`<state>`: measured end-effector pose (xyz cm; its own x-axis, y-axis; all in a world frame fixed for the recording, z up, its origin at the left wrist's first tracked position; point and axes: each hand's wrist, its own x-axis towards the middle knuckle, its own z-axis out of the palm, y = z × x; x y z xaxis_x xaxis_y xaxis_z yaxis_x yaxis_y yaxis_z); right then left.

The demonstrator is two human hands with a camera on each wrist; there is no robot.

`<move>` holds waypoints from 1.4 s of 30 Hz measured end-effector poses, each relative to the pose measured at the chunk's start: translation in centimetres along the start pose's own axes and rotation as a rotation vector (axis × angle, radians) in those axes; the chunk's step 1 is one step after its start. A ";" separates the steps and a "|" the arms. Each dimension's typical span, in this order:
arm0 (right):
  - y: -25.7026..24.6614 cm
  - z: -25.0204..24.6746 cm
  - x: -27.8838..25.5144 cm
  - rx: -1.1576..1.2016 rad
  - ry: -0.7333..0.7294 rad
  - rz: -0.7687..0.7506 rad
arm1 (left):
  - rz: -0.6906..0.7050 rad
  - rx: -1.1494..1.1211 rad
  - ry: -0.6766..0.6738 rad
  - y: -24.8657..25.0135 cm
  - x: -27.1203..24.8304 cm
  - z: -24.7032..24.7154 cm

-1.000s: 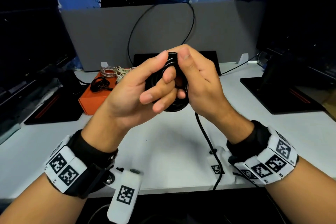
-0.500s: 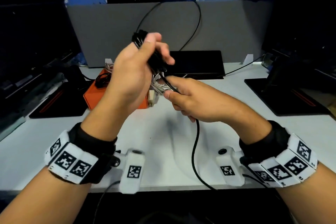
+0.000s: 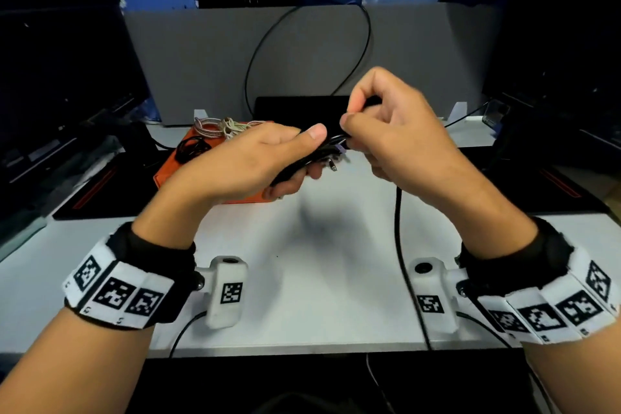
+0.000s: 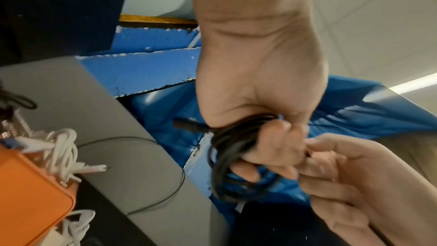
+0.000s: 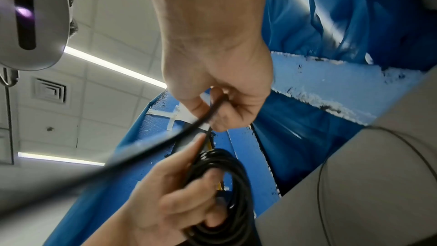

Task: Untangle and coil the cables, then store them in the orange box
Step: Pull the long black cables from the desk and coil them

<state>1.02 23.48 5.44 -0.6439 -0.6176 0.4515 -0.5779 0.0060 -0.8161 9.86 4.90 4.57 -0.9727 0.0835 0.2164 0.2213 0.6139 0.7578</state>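
While the orange box [image 3: 188, 178] sits on the white bench [image 3: 319, 296] already heaped with cables, the coiling step is judged under way: the black coil [image 5: 220, 190] is gripped by the left hand [image 3: 248, 161], its loose tail [image 5: 189, 128] pinched by the right hand [image 3: 396, 131]. Wrapping the tail round is called for next.

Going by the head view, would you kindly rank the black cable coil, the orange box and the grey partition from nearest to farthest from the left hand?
1. Black cable coil: gripped in the left hand.
2. Orange box: just behind that hand.
3. Grey partition: at the desk's back edge.
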 end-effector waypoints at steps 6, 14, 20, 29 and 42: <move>0.4 0.8 -0.5 -0.244 0.093 -0.197 | 0.083 -0.512 0.012 0.1 0.4 1.2; 1.7 3.4 -0.5 -0.011 0.151 -0.117 | 0.115 -1.274 -0.124 -0.4 1.7 3.3; 1.8 2.3 -0.1 -0.189 0.254 -0.125 | -0.054 -0.778 0.260 1.6 1.7 3.5; 0.9 3.1 -0.1 0.323 0.277 -0.044 | 0.031 -0.879 0.411 2.4 1.7 4.8; 1.0 1.9 0.2 0.376 0.153 -0.097 | 0.120 -1.036 -0.055 2.0 0.5 3.9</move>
<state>1.24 21.88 4.03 -0.6791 -0.4771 0.5579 -0.4346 -0.3513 -0.8293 9.56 9.21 3.76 -0.9365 0.1507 0.3167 0.2430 -0.3721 0.8958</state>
